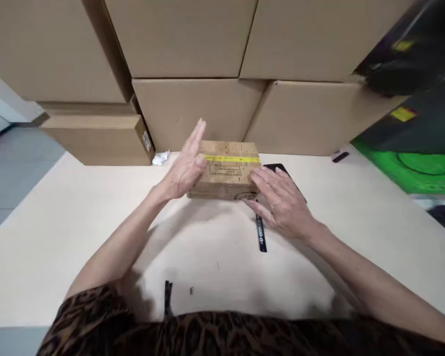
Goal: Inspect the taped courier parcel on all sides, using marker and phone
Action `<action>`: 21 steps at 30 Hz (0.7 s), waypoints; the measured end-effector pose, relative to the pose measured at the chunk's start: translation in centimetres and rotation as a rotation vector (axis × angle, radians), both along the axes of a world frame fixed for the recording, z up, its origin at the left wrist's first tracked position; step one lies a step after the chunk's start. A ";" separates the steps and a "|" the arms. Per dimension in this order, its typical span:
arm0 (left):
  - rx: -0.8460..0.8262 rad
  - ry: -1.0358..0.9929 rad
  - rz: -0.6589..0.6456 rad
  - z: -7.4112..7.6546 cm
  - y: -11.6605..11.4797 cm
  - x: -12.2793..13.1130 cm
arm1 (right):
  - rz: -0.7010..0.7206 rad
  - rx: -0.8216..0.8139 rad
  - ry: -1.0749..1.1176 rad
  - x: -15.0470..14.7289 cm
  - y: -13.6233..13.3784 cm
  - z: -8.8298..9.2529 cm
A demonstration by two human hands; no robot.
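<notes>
A small cardboard box [226, 170] with a yellow strip across its top and printed text lies in front of me on the white table. My left hand [187, 168] is raised at the box's left side, fingers straight and open; whether its palm touches the box I cannot tell. Over the right front corner rests my right hand [280, 200], flat with fingers outstretched. Below it on the table lies a black marker pen [260, 230], its upper end partly hidden by the hand. A dark flat object [287, 173] sits behind the right hand, mostly covered.
Large cardboard boxes [193, 111] are stacked along the back of the table [77, 222]. A flat carton [96, 138] stands at back left beside crumpled white paper [160, 157]. A small dark item [340, 157] lies at back right, near a green surface [411, 170].
</notes>
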State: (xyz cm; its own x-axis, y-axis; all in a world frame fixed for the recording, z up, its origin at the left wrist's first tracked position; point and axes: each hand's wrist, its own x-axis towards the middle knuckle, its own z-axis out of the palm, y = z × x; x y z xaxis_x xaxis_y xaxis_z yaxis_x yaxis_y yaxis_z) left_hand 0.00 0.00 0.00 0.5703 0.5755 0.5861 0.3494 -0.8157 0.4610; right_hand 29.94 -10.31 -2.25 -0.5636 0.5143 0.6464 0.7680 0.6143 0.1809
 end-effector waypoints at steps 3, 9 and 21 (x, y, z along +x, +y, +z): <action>0.125 0.092 0.093 -1.5 -1.1 -2.0 | 0.035 -0.068 -0.017 -2.9 0.9 -0.4; 0.287 0.210 0.064 -5.3 -1.9 -2.5 | 0.067 -0.186 -0.082 -6.0 1.4 -3.1; -0.287 -0.353 0.121 -9.7 -0.7 0.3 | -0.044 -0.847 0.748 2.2 2.9 -5.0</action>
State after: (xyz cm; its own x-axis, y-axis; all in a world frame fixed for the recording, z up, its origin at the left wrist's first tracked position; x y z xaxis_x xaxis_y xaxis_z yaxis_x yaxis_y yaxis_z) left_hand 0.25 -0.73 -9.71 0.2838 0.7926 0.5397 0.2156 -0.6012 0.7695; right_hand 32.14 -7.45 -7.25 -0.1516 0.9569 0.2478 0.5328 0.2903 -0.7949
